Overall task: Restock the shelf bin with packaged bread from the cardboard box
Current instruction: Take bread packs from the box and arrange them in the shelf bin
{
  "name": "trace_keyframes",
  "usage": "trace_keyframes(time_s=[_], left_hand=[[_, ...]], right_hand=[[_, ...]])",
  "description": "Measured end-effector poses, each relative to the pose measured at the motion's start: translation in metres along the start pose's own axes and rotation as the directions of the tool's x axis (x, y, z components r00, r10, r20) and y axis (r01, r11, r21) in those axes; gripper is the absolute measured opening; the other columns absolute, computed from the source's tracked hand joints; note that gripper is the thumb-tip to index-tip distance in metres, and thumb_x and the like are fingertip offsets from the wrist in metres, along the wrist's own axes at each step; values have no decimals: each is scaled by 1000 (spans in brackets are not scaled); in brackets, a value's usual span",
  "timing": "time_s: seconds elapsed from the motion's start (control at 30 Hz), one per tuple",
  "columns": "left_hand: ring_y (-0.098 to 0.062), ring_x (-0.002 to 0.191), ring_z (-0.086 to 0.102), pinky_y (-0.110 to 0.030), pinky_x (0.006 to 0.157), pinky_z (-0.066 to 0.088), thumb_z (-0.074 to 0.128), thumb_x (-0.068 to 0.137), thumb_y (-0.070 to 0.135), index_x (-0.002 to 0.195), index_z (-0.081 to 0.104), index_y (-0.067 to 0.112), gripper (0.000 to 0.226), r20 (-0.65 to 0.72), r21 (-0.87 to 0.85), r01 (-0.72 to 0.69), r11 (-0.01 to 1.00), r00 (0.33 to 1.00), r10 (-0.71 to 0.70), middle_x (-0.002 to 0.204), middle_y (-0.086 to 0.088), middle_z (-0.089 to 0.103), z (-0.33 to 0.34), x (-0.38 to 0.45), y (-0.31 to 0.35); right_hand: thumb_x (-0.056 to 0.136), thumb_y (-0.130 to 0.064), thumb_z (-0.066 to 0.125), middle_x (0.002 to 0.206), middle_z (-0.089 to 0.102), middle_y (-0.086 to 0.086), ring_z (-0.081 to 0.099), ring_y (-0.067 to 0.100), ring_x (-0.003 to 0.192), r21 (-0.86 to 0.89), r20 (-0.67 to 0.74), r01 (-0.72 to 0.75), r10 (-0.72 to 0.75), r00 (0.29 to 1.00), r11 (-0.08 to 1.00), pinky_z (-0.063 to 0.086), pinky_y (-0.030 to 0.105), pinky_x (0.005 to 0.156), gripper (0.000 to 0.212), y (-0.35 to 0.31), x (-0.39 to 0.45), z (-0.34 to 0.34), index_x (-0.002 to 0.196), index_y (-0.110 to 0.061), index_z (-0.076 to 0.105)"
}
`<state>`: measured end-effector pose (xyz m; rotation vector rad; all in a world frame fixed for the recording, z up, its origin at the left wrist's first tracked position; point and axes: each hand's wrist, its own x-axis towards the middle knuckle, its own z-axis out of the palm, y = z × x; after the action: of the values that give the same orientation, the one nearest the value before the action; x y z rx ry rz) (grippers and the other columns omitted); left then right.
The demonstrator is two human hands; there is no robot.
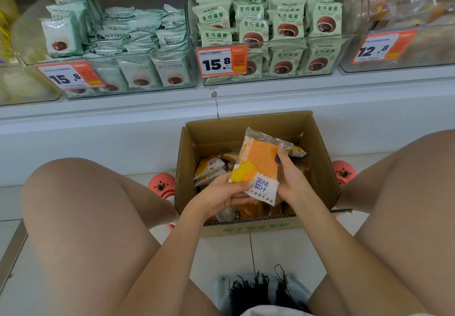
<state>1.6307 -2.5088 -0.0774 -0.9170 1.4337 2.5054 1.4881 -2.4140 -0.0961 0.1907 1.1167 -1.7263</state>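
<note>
White floor tiles (221, 254) lie under me as I crouch before the shelf. My left hand (221, 196) and right hand (291, 179) both grip one bread packet (261, 165) — orange and white, held tilted just above the open cardboard box (322, 168), the left at its lower corner, the right along its side. More packets (211, 166) lie inside the box, which stands on the floor between my knees. Above, clear shelf bins (349, 45) hold green packets (288, 20) behind orange price tags (221, 62) — all well apart from my hands.
</note>
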Motion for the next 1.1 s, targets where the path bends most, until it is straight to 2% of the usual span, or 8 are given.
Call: trace_keyframes(time_s=[0.37, 0.57, 0.63, 0.73, 0.83, 0.93, 1.03, 1.1], left_hand=[[-27, 112, 62, -31, 86, 56, 52, 89, -9, 127, 50, 3, 39, -42, -223, -74, 972, 997, 67, 123, -18, 63, -7, 0, 5], [-26, 115, 60, -33, 94, 51, 39, 88, -18, 126, 54, 3, 46, 57, -400, -141, 905, 982, 178, 126, -19, 60, 1, -10, 29], [-25, 116, 60, -34, 94, 51, 35, 88, -19, 127, 55, 2, 49, 78, -335, -186, 924, 971, 224, 128, -16, 60, 5, -16, 52], [-25, 103, 67, -31, 81, 58, 35, 92, -17, 113, 64, 5, 42, -110, 85, -330, 940, 935, 338, 123, -13, 64, 19, -20, 110], [-19, 85, 64, -16, 66, 52, 35, 89, -20, 96, 66, 6, 41, -278, 542, -479, 690, 673, 685, 105, -12, 67, 48, -22, 193], [-17, 97, 57, -18, 77, 41, 45, 84, -11, 103, 68, 12, 37, -20, 928, -358, 104, 231, 973, 102, -5, 66, 82, -32, 284], [-26, 101, 52, -29, 83, 37, 48, 81, 0, 102, 65, 7, 28, 316, 924, -197, -328, -91, 945, 101, -8, 65, 114, -34, 369], [-29, 98, 55, -36, 82, 38, 42, 82, 12, 99, 64, 6, 28, 441, 893, -13, -449, -163, 882, 100, -9, 66, 130, -23, 414]], right_hand=[[91, -23, 59, 120, 65, 16, 66, 27, 100, -214, 123, 57, -31, 992, 975, 58, 36, 69, 40, -2, -8, 2, 127, -6, 54], [91, -17, 56, 120, 64, 16, 66, 27, 100, -237, 174, 215, -177, 969, 947, 58, 40, 80, 33, -50, -26, 22, 122, -5, 56], [91, -16, 56, 114, 67, 16, 67, 25, 95, -277, 206, 314, -263, 943, 908, 57, 41, 82, 19, -83, -40, 36, 108, -11, 63], [77, -22, 66, 97, 72, 6, 70, 18, 85, -331, 300, 501, -414, 859, 800, 59, 36, 77, 24, -151, -70, 67, 100, -16, 64], [63, -33, 71, 93, 73, -5, 69, 13, 86, -380, 430, 713, -570, 700, 589, 58, 31, 77, 44, -233, -109, 114, 104, -20, 63], [74, -30, 75, 89, 70, -13, 65, 10, 90, -409, 483, 869, -741, 466, 279, 53, 34, 88, 31, -316, -139, 161, 102, -25, 64], [85, -18, 67, 81, 62, -18, 58, -7, 74, -418, 485, 908, -849, 207, -17, 49, 22, 78, 29, -390, -157, 207, 113, -19, 61], [87, -14, 66, 76, 55, -17, 52, -11, 63, -488, 510, 836, -859, 38, -253, 41, 9, 68, 29, -433, -161, 234, 116, -14, 58]])
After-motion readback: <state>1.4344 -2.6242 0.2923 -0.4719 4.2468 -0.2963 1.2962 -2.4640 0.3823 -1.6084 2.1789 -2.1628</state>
